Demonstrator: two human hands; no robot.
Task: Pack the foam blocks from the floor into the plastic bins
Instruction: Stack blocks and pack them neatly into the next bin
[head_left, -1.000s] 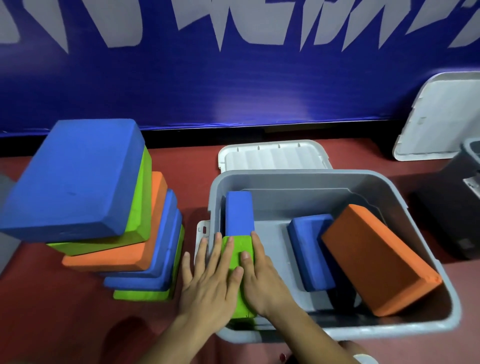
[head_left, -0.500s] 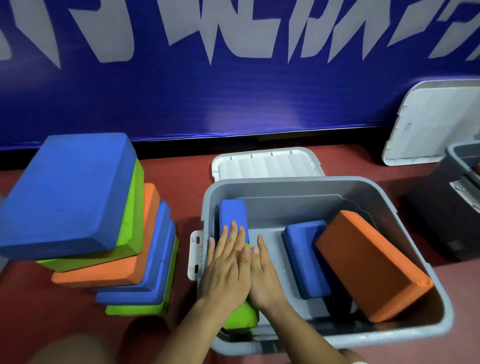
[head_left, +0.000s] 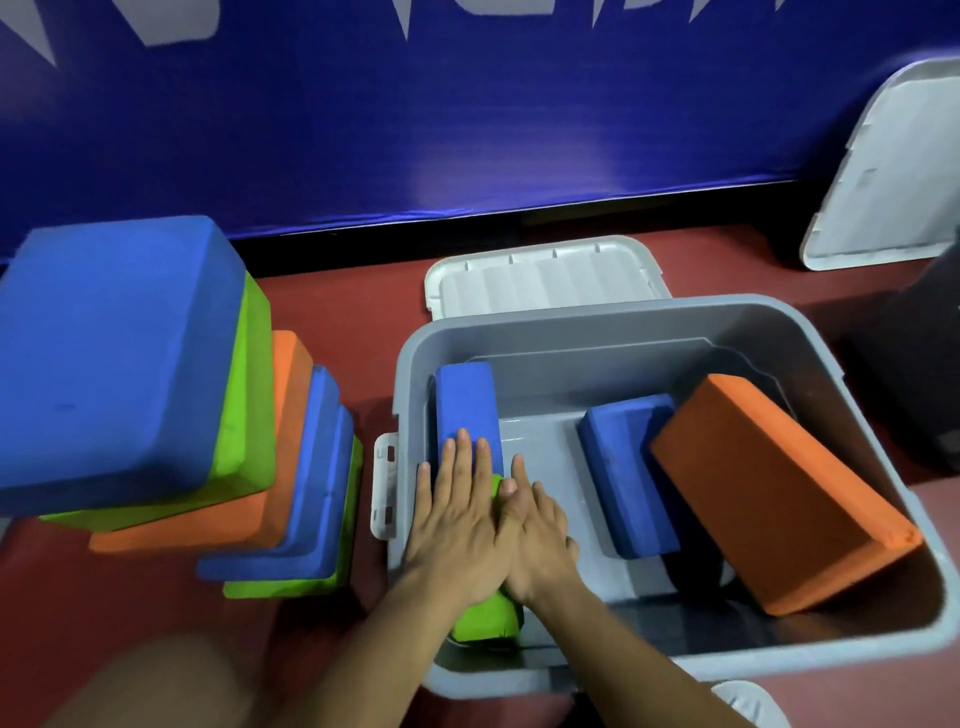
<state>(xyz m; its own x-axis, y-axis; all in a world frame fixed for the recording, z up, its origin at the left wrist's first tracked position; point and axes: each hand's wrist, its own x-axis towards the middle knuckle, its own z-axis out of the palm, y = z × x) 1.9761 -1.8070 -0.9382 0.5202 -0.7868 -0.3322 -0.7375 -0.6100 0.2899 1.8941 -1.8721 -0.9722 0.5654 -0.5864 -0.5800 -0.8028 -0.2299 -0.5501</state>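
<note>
Along the gray bin's (head_left: 675, 319) left wall, left hand (head_left: 457, 525) and right hand (head_left: 540, 535), fingers (head_left: 464, 454) flat and released, seat the green block (head_left: 485, 621); next likely calls for lifting another off the stack (head_left: 156, 389).

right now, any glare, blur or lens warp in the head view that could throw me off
Head view: wide-angle warp bows the rim of the grey bin and swells the top blue foam block of the stack; soft sheen on the blue banner; deep shadow under the tilted orange foam block; bottom-left corner blurred; left hand and right hand reasonably sharp.
</note>
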